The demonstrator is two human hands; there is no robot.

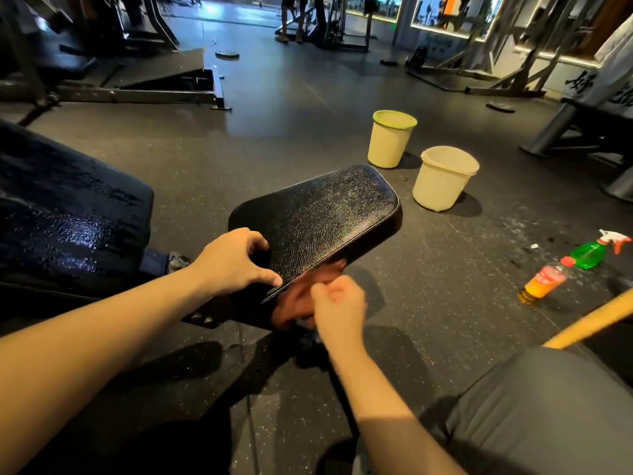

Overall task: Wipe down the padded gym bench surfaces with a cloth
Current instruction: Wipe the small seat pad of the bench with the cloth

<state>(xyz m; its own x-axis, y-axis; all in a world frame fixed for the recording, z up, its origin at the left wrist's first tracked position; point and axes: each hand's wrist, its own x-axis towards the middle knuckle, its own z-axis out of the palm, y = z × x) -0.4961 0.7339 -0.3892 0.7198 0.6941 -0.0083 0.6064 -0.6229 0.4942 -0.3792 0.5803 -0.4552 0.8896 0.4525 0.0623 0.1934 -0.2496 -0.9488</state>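
Note:
The black padded seat pad (325,214) of the bench tilts up in the middle of the view, its textured top glinting. The larger back pad (68,217) lies at the left, wet and shiny. My left hand (236,262) grips the seat pad's near corner, thumb on the edge seam. My right hand (339,303) is blurred and closed in a fist against the pad's near side. It presses a blurred reddish-brown cloth (294,299) onto that side, just under the seam.
Two pale buckets (390,142) (442,180) stand on the rubber floor beyond the seat. A green spray bottle (589,255) and an orange drink bottle (544,279) lie at the right, near a wooden handle (589,323). Machine frames line the back, where a person (291,15) stands.

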